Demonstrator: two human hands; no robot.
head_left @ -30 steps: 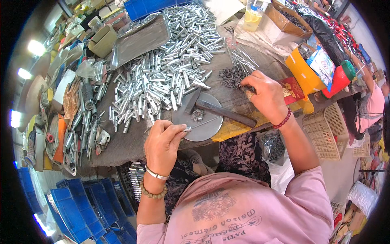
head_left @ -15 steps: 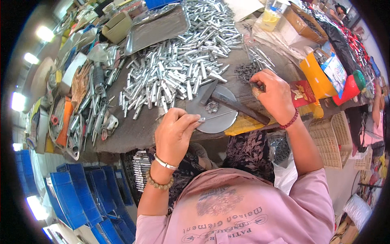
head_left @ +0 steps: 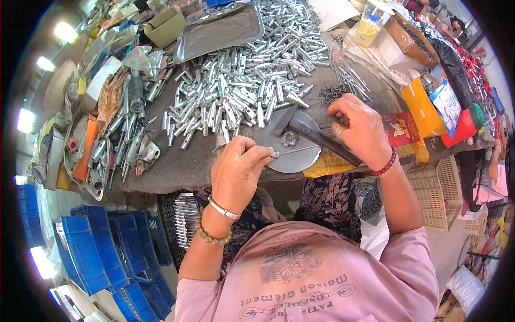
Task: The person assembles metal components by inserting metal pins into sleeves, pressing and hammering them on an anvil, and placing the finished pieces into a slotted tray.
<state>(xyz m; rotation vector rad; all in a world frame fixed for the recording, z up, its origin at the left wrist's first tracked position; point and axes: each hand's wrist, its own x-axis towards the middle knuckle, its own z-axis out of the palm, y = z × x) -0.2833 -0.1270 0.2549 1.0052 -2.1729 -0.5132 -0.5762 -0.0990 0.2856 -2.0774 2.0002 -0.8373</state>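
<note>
My left hand [head_left: 238,169] is closed at the near edge of a round metal plate [head_left: 307,161], thumb and finger pinching a small silver metal tube [head_left: 275,154]. A thin rod [head_left: 298,149] extends from that tube across the plate; whether they are joined I cannot tell. On the plate lies a hammer [head_left: 322,140], its handle toward my right hand, beside a small flower-shaped metal piece [head_left: 288,139]. My right hand [head_left: 363,131] hovers past the handle with fingers curled together; what they hold, if anything, is hidden. Just beyond it is a heap of small dark pins [head_left: 331,95].
A large heap of silver tubes [head_left: 236,91] covers the table's middle, with a metal tray [head_left: 220,33] behind. Tools and gloves [head_left: 110,91] crowd the left. Thin rods [head_left: 354,80], a yellow box [head_left: 421,110] and a cup [head_left: 367,29] stand right. Blue bins [head_left: 88,252] sit below left.
My right hand has drawn back from the dark pins toward the hammer and plate, fingers still curled. My left hand keeps its pinch on the tube. The whole view has shifted slightly.
</note>
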